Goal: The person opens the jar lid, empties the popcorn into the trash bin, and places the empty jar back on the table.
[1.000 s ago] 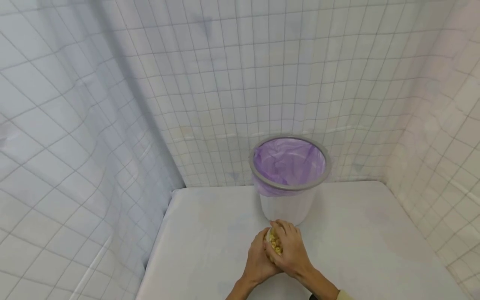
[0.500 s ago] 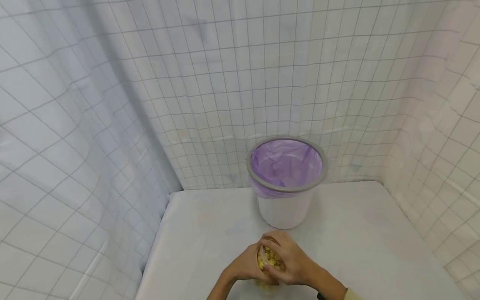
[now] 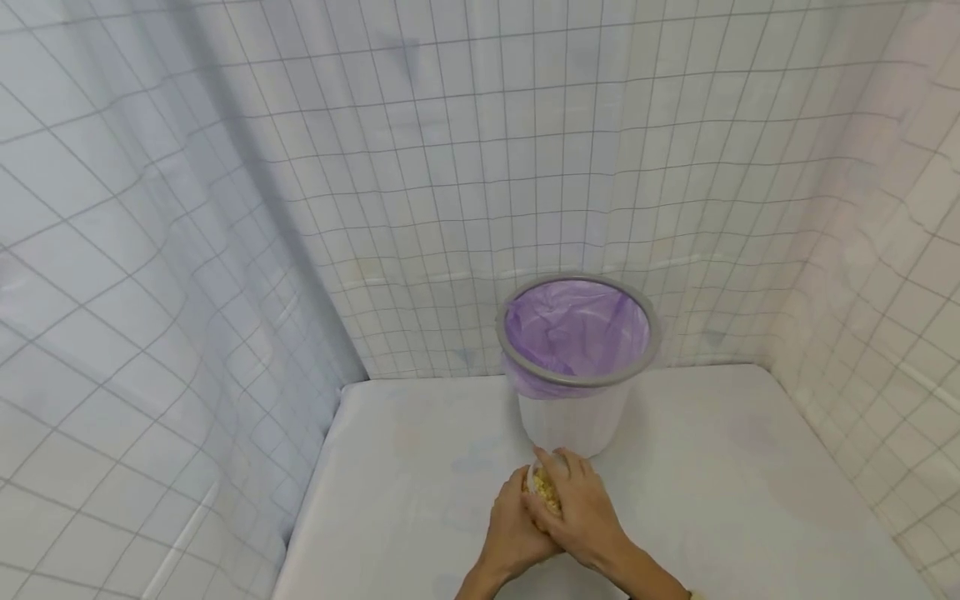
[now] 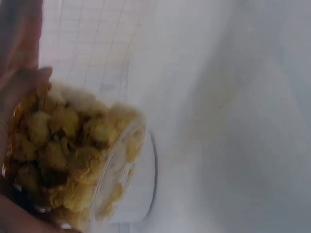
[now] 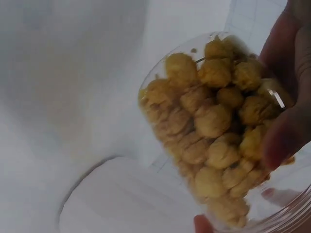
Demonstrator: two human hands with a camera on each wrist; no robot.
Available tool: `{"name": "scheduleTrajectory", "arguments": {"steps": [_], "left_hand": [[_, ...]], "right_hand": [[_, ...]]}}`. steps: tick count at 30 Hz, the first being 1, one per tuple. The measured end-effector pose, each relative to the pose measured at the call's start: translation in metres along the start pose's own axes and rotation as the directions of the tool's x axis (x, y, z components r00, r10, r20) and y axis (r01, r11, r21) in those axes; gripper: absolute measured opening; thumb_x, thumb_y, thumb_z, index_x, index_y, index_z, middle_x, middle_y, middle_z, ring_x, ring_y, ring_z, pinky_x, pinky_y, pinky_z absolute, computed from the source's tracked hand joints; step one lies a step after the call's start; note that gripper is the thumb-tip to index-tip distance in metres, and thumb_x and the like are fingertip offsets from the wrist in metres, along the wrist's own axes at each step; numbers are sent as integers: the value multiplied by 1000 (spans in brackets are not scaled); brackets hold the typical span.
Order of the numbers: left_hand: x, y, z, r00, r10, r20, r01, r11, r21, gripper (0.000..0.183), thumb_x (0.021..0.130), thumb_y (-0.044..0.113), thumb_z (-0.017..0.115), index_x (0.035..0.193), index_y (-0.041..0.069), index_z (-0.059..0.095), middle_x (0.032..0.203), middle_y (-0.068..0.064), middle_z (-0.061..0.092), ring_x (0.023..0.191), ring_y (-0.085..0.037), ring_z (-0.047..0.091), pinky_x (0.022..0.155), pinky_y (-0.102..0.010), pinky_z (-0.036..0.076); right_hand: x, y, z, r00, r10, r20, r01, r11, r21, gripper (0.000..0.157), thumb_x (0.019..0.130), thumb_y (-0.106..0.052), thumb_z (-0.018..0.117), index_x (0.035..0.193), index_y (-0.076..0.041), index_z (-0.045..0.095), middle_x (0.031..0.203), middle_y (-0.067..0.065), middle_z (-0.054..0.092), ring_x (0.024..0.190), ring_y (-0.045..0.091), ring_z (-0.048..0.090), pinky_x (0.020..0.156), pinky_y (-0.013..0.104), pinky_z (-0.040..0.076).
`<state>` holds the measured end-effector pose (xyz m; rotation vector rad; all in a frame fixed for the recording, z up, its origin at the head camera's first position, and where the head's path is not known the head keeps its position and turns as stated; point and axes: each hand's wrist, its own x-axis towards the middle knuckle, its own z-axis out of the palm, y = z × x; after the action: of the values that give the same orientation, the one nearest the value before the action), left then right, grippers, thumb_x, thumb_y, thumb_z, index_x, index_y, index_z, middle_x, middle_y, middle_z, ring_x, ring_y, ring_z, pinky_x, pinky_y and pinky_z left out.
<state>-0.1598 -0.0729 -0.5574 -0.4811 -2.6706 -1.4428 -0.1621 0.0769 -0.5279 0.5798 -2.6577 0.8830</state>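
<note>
A clear jar of popcorn [image 3: 548,495] is held between both hands above the table, in front of the bin. My left hand [image 3: 512,530] grips it from the left. On the other side, my right hand [image 3: 589,518] curls its fingers over the jar. Yellow popcorn shows through the jar wall [image 4: 63,150] in the left wrist view, where the jar lies tilted. In the right wrist view, the clear jar [image 5: 209,121] has a ringed end at lower right, close to the thumb. Fingers cover much of the jar in the head view.
A white bin with a grey rim [image 3: 576,381] and a purple liner [image 3: 577,329] stands just beyond the hands. Both are on a white-covered table [image 3: 405,483]. Grid-patterned sheets [image 3: 450,167] hang at the back and on both sides.
Half a second ago the hands were lower and turned, with more of the popcorn facing up. Now they are raised and turned back, close to their pose one second ago.
</note>
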Motion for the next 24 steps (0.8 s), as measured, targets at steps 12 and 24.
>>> {"name": "scheduleTrajectory", "arguments": {"steps": [12,24], "left_hand": [[16,-21,-40,904,75,422,49,960,-276,88,74,32,93,147,15,46,125,1,66,103,-8,67,89,-25,59],[0,2,1,999,-5,34,4,999,33,92,78,43,87,144,-5,44,126,-17,64,104,-18,64,84,-34,59]], "right_hand": [[-3,22,-15,917,-377,128,374,926,46,78,97,-52,66,163,-27,31,166,9,37,143,33,49,105,61,50],[-3,1,2,997,-80,-6,79,992,-95,51,105,-42,56,151,-21,52,145,19,57,130,39,57,100,60,52]]}}
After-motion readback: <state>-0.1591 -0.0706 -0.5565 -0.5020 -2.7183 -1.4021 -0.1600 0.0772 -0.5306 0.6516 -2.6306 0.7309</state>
